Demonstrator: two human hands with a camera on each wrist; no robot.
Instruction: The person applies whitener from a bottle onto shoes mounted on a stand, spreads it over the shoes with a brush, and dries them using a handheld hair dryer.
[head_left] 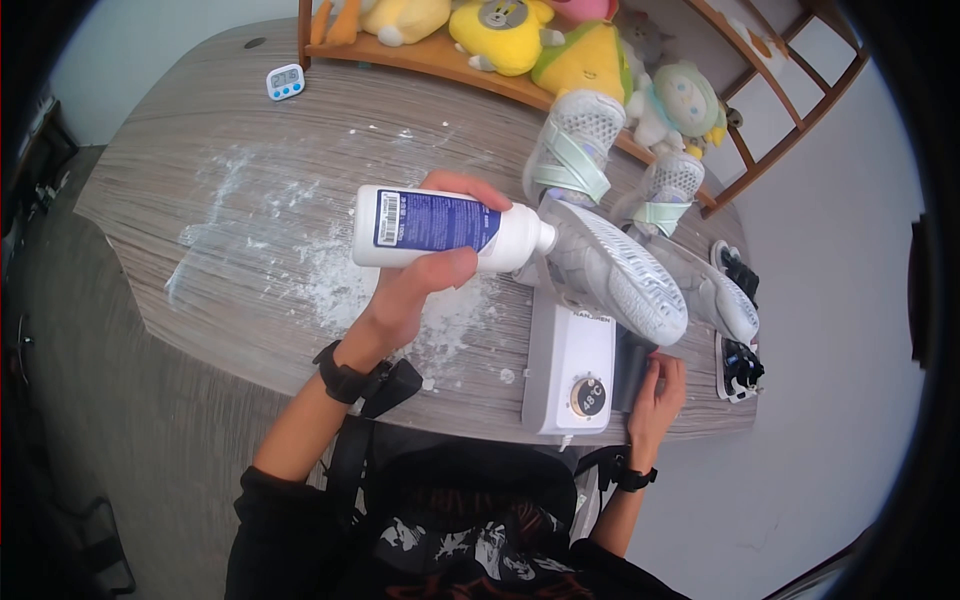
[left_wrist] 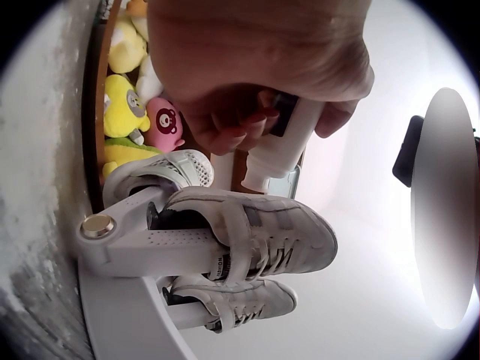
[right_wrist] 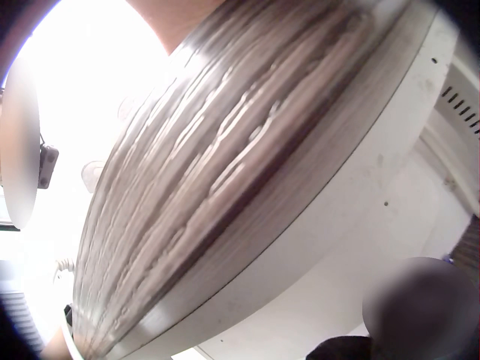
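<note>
My left hand (head_left: 425, 285) grips a white bottle (head_left: 372, 228) with a blue label, tilted on its side. The bottle's narrow neck points right and overlaps a grey-white sneaker (head_left: 640, 285) in the head view. In the left wrist view the bottle (left_wrist: 281, 154) slants down above a laced sneaker (left_wrist: 289, 232). That sneaker sits on an arm of a white shoe dryer (head_left: 553, 370), whose round display reads 48°C. Mint-strapped shoes (head_left: 580, 140) stand behind. Near the table's front edge, right of the dryer, my right hand (head_left: 655, 400) rests with relaxed fingers, holding nothing visible.
White powder (head_left: 340, 285) is scattered over the wood-grain table (head_left: 150, 190). A small timer (head_left: 286, 82) stands at the back left. Plush toys (head_left: 500, 35) fill a wooden shelf (head_left: 465, 75) along the back. Small black-and-white shoes (head_left: 740, 370) lie at the right edge.
</note>
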